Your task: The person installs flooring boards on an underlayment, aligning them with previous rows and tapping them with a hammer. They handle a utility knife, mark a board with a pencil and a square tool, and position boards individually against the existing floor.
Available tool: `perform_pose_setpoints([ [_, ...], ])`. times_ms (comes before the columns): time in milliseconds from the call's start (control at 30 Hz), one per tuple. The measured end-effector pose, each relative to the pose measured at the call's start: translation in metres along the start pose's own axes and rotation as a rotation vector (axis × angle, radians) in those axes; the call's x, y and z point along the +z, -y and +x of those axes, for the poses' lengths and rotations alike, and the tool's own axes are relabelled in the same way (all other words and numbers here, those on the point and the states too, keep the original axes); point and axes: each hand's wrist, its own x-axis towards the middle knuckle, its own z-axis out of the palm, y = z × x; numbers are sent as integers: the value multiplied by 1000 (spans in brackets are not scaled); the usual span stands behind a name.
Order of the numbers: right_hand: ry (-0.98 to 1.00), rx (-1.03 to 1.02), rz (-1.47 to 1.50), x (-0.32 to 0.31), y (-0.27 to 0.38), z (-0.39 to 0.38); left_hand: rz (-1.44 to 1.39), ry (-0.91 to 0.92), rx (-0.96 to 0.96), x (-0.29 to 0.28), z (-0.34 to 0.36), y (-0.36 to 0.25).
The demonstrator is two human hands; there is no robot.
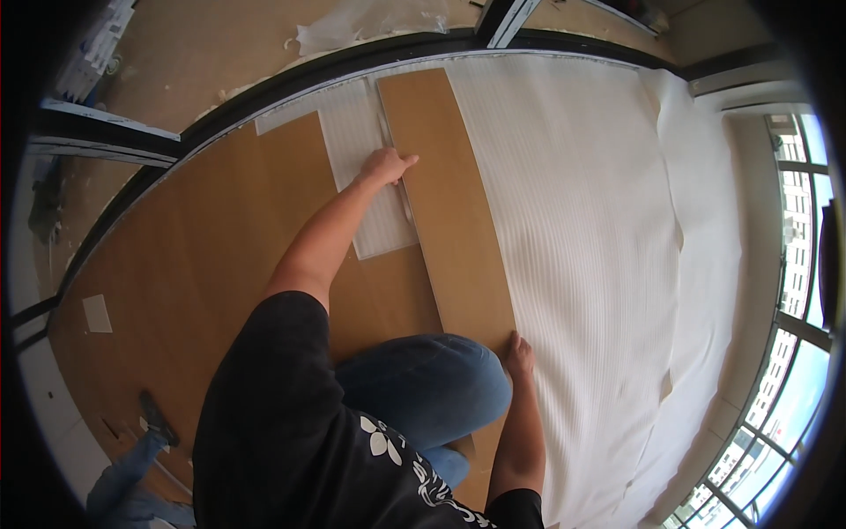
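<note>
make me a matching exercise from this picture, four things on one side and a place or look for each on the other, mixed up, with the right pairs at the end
Column one
1. plank
2. left hand
3. sheet
4. right hand

Column two
A. at the plank's right edge, near the knee
B. white and ribbed, spread over the floor on the right
C. brown, lying between the two hands
D. at the plank's left edge

Right pairs: 1-C, 2-D, 3-B, 4-A
</note>
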Motion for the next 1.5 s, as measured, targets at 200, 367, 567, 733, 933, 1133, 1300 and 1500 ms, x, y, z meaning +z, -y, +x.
perform_pose_setpoints([
  [200,131,168,94,-14,35,14,-12,-75,1,-3,4,11],
  [367,133,152,92,-3,42,20,302,-123,-21,-19,-3,2],
  [567,120,145,122,9,21,32,594,-164,575,61,-55,-59],
  [733,90,180,135,-23,49,29,575,-398,832,154,-84,-29],
  [933,-463,241,169,-53,69,-50,602,-442,915,180,-89,-27],
  [1133,-515,526,227,-24,49,-240,587,-468,980,186,-84,-28],
  [1300,-651,1014,212,-21,19,-379,607,-493,1102,187,-76,-39],
  [1500,-796,1421,-35,-76,55,-539,655,-441,1269,183,-65,-14],
])
